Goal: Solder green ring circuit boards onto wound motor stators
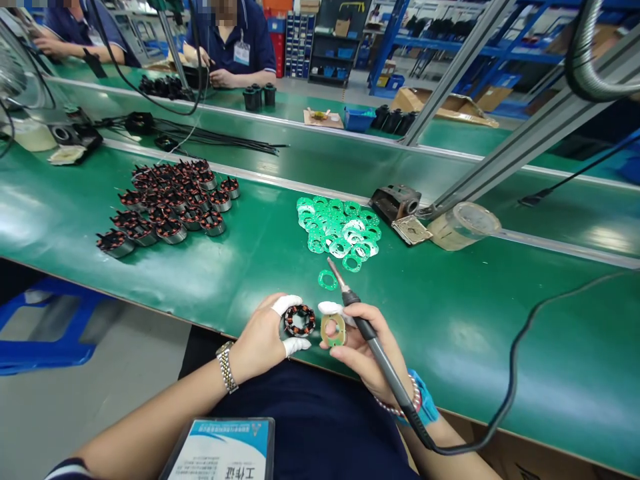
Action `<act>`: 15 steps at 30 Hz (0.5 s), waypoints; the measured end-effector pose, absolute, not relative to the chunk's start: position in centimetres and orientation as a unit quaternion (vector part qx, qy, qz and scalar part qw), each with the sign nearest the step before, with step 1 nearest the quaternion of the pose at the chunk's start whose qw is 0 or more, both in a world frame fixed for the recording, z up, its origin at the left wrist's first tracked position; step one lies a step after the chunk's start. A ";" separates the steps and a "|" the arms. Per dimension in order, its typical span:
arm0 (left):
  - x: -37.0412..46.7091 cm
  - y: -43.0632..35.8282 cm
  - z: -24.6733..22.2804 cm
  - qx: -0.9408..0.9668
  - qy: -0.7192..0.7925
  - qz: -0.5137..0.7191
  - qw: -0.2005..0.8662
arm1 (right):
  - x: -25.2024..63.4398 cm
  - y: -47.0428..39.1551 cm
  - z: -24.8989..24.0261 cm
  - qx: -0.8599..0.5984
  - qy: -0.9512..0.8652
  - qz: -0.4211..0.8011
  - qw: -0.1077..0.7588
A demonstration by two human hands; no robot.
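Note:
My left hand [267,330], with white finger cots on thumb and finger, grips a motor stator [299,321] wound with copper coils, its open ring facing me. Close beside it, my right hand [367,340] pinches a ring-shaped circuit board [333,331] by its edges, yellowish side showing. The same hand also carries a soldering iron [373,337], its tip angled up and away to the left. Stator and board are a small gap apart. Just beyond the iron's tip lies a single green ring board [327,279], near a pile of green ring boards [337,227].
Many stators [170,200] stand grouped at the left. Behind the boards are a soldering iron stand [396,202], a sponge tray [413,230] and a round tub [465,225]. The iron's cord [515,353] loops at the right. Two people sit across the bench.

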State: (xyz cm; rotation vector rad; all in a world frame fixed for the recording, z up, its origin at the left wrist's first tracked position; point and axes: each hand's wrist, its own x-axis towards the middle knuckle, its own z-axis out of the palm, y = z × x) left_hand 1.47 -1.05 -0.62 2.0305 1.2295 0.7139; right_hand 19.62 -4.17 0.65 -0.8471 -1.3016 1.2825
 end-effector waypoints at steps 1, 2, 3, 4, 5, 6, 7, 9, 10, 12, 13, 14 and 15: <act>1.4 -1.1 -0.6 0.776 0.466 0.272 0.326 | 19.7 -4.1 0.5 -0.379 -0.565 0.502 0.535; 1.3 -1.1 -0.6 0.777 0.466 0.272 0.325 | 19.8 -4.0 0.5 -0.404 -0.582 0.463 0.532; 1.3 -1.1 -0.6 0.775 0.470 0.272 0.322 | 19.8 -4.0 0.5 -0.427 -0.598 0.430 0.524; 1.3 -1.1 -0.6 0.773 0.476 0.272 0.319 | 19.9 -3.9 0.6 -0.448 -0.615 0.400 0.510; 1.3 -1.1 -0.5 0.770 0.483 0.270 0.317 | 19.8 -3.8 0.8 -0.468 -0.634 0.374 0.489; 1.4 -1.2 -0.5 0.767 0.489 0.269 0.317 | 19.8 -3.7 1.1 -0.486 -0.655 0.345 0.465; 1.4 -1.2 -0.5 0.764 0.493 0.267 0.318 | 19.7 -3.7 1.4 -0.501 -0.677 0.311 0.439; 1.5 -1.3 -0.5 0.760 0.498 0.264 0.324 | 19.4 -3.5 2.0 -0.516 -0.720 0.238 0.399; 1.6 -1.3 -0.5 0.758 0.499 0.264 0.327 | 19.3 -3.4 2.3 -0.512 -0.736 0.211 0.388; 1.6 -1.3 -0.6 0.755 0.499 0.266 0.332 | 18.9 -3.2 2.6 -0.491 -0.757 0.190 0.387; 1.6 -1.3 -0.6 0.755 0.497 0.268 0.333 | 18.7 -3.0 2.7 -0.481 -0.763 0.193 0.387; 1.6 -1.3 -0.6 0.756 0.494 0.271 0.333 | 18.5 -2.8 2.7 -0.475 -0.767 0.201 0.381; 1.6 -1.3 -0.6 0.757 0.491 0.273 0.333 | 18.4 -2.6 2.7 -0.472 -0.770 0.214 0.372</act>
